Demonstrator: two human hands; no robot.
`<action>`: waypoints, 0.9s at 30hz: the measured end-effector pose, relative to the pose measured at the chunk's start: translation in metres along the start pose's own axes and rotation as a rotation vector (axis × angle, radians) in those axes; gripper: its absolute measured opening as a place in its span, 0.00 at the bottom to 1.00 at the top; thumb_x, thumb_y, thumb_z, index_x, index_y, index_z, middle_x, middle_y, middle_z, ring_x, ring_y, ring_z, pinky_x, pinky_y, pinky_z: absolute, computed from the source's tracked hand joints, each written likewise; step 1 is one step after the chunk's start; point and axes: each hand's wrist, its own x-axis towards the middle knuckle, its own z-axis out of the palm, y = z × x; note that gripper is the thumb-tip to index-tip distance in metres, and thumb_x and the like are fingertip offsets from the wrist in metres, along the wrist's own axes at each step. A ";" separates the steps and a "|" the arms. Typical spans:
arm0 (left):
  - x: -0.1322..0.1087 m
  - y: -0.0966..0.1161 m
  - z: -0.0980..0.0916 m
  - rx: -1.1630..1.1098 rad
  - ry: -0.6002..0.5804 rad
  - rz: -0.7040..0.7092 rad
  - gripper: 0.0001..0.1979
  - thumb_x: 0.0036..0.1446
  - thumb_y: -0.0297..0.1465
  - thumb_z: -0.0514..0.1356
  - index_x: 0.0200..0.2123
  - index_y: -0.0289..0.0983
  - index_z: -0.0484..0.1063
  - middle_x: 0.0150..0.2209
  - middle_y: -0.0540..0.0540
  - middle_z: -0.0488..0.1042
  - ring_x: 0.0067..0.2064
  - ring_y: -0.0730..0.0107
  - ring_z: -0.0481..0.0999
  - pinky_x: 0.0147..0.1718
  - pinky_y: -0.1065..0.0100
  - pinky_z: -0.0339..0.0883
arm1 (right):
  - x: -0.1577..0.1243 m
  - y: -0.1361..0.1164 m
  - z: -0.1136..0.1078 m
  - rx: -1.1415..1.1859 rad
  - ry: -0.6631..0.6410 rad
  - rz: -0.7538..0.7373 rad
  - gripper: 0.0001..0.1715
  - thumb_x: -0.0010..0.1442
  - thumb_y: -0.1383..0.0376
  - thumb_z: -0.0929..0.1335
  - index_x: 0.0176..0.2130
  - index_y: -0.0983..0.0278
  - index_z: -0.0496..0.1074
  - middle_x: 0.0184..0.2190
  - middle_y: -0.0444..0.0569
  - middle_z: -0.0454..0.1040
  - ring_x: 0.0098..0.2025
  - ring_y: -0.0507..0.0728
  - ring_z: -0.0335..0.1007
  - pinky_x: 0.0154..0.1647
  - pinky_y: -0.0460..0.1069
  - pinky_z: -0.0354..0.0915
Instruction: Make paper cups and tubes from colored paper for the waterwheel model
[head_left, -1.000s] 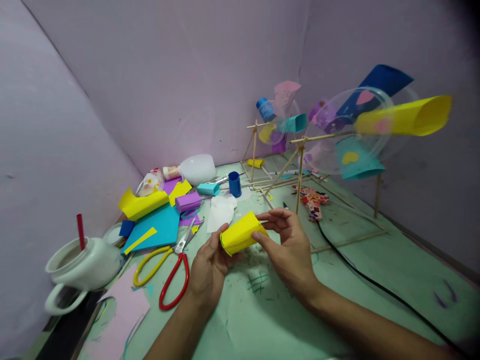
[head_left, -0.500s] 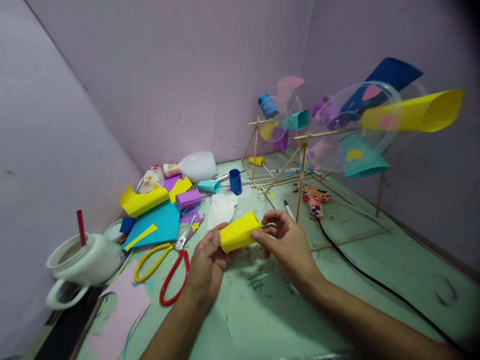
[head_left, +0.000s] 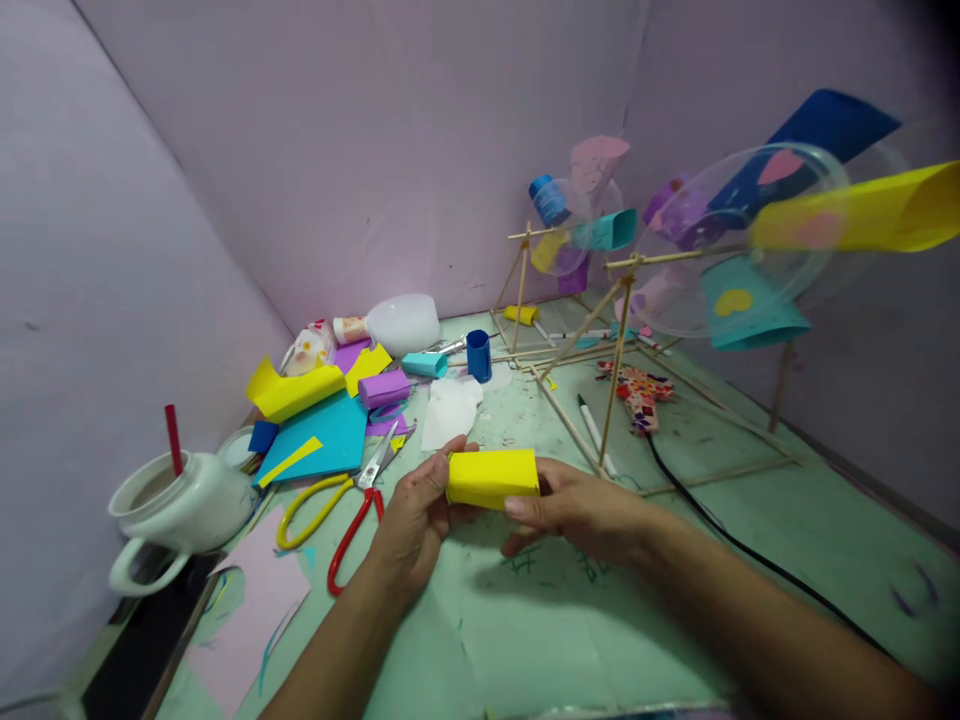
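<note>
Between my two hands, just above the table, is a yellow paper tube (head_left: 492, 478) lying sideways. My left hand (head_left: 420, 505) is closed on its left end, thumb at the near edge. At the right end, the thumb and fingers of my right hand (head_left: 570, 508) pinch the tube's rim; some of those fingertips are hidden. Scissors (head_left: 345, 505) with one yellow and one red handle lie by my left forearm. Beyond my hands are a white paper piece (head_left: 451, 412), a purple paper tube (head_left: 383, 389) and a dark blue tube (head_left: 478, 356).
Two stick-framed pinwheels with coloured paper cups stand at right, the nearer frame's leg (head_left: 616, 375) close to my right hand. A glue gun (head_left: 637, 395) trails a black cable. At left are a white pot (head_left: 199, 500), blue sheets (head_left: 322, 432) and pink paper (head_left: 259, 590).
The yellow tube has turned from slanted to nearly level. My right hand has lowered and lies flatter against the tube's right end. The view has shifted slightly.
</note>
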 end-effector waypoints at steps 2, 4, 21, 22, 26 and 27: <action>0.001 -0.001 -0.001 0.004 -0.006 -0.004 0.17 0.55 0.36 0.58 0.47 0.36 0.71 0.49 0.41 0.72 0.46 0.60 0.71 0.39 0.64 0.70 | 0.001 0.000 -0.001 0.106 0.046 0.051 0.20 0.51 0.65 0.69 0.46 0.64 0.70 0.45 0.52 0.71 0.44 0.56 0.69 0.35 0.49 0.70; 0.003 -0.001 -0.003 0.010 -0.011 0.007 0.19 0.56 0.38 0.55 0.48 0.36 0.71 0.49 0.40 0.71 0.47 0.60 0.71 0.39 0.64 0.69 | 0.003 0.000 -0.004 0.211 0.132 0.100 0.17 0.53 0.65 0.68 0.45 0.66 0.70 0.45 0.54 0.72 0.42 0.55 0.71 0.32 0.47 0.71; 0.020 -0.021 -0.010 0.130 0.087 0.178 0.20 0.52 0.45 0.57 0.38 0.34 0.75 0.40 0.40 0.77 0.39 0.63 0.74 0.44 0.62 0.63 | 0.002 0.006 0.006 0.422 -0.021 0.325 0.15 0.53 0.71 0.65 0.42 0.70 0.70 0.37 0.52 0.75 0.31 0.50 0.72 0.25 0.42 0.70; 0.020 -0.021 -0.010 0.133 0.082 0.179 0.20 0.52 0.44 0.57 0.39 0.35 0.75 0.40 0.40 0.77 0.40 0.63 0.74 0.44 0.62 0.63 | 0.002 0.006 0.007 0.415 -0.048 0.318 0.16 0.52 0.71 0.66 0.42 0.70 0.70 0.37 0.52 0.75 0.32 0.50 0.72 0.26 0.43 0.70; 0.018 -0.019 -0.010 0.164 0.081 0.178 0.20 0.53 0.43 0.57 0.39 0.34 0.75 0.41 0.40 0.76 0.40 0.62 0.74 0.44 0.62 0.63 | 0.002 0.006 0.008 0.398 -0.053 0.305 0.15 0.51 0.73 0.65 0.42 0.69 0.70 0.37 0.51 0.75 0.33 0.51 0.72 0.27 0.43 0.70; 0.018 -0.019 -0.010 0.179 0.088 0.183 0.20 0.52 0.44 0.57 0.39 0.34 0.75 0.41 0.40 0.76 0.40 0.62 0.74 0.44 0.61 0.63 | 0.002 0.006 0.008 0.391 -0.022 0.312 0.15 0.52 0.73 0.65 0.41 0.69 0.70 0.37 0.51 0.75 0.32 0.50 0.72 0.26 0.43 0.70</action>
